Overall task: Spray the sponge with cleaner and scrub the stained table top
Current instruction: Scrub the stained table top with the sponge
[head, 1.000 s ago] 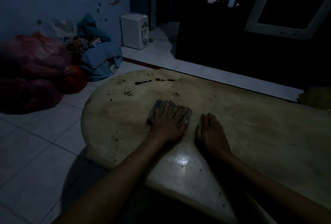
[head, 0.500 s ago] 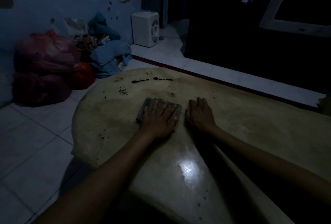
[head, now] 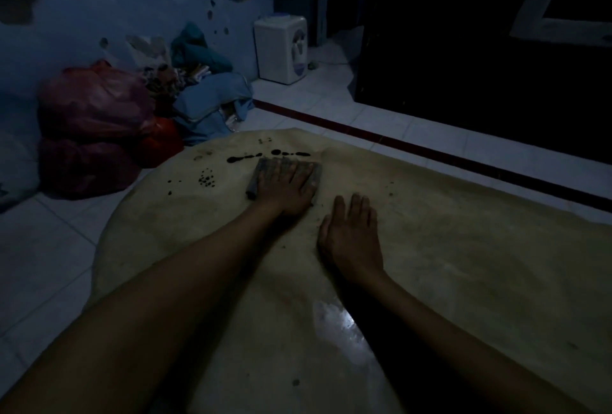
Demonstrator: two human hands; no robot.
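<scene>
The left hand (head: pixel 286 190) lies flat on top of the sponge (head: pixel 265 171), fingers spread and straight, pressing it down onto the counter (head: pixel 463 264). The sponge sits under the palm and fingers, with its far edge and left end showing beyond them. That far edge touches a row of dark stains (head: pixel 265 155) near the counter's far rim; a cluster of small dark spots (head: pixel 206 179) lies just to the left of the sponge. The right hand (head: pixel 351 234) rests palm down on the bare counter, fingers straight and close together, just beside and nearer than the left hand, holding nothing. On the floor beyond stand red bags (head: pixel 96 122) and a white dispenser (head: pixel 281 47).
</scene>
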